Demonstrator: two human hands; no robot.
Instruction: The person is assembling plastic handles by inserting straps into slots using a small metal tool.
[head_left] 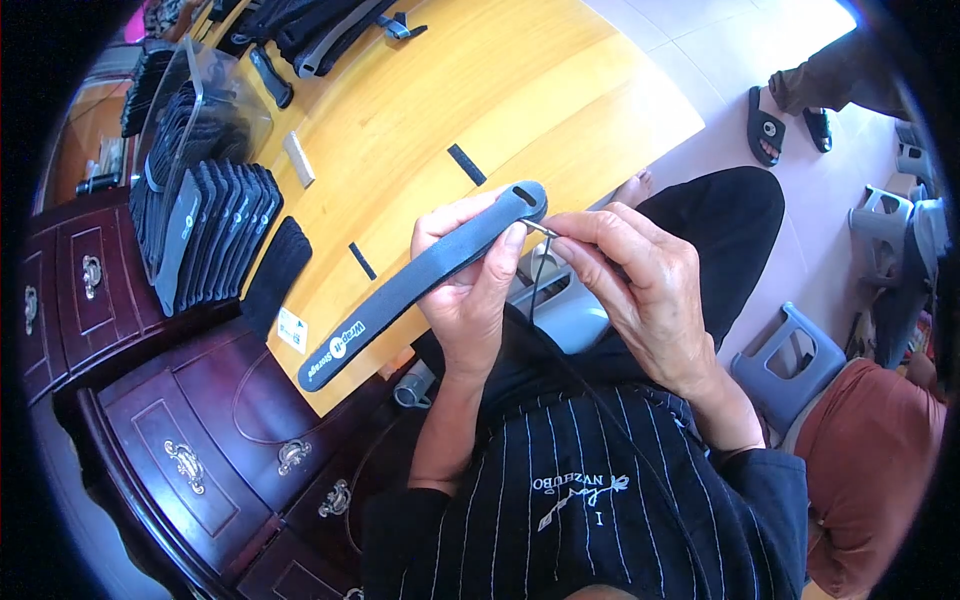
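A long dark grey hook-and-loop strap [410, 278] with white print and a slotted, rounded end lies slantwise across my left hand [468, 310]. The fingers of that hand are behind the strap and its thumb presses on the front near the slot. My right hand [645, 280] pinches a thin metal tool [539, 229], whose tip touches the strap's edge just below the slot. Its exact kind cannot be made out. A thin dark cord [541, 280] hangs below the right fingertips; where its upper end goes is hidden.
Stacked straps [215, 235] fill the left of the yellow wooden table [400, 130], beside a clear plastic bin [225, 100]. Two short black strips [466, 164] and a pale block [298, 160] lie there. A dark wooden cabinet [150, 400] borders the left. Grey stools [790, 360] and other people sit right.
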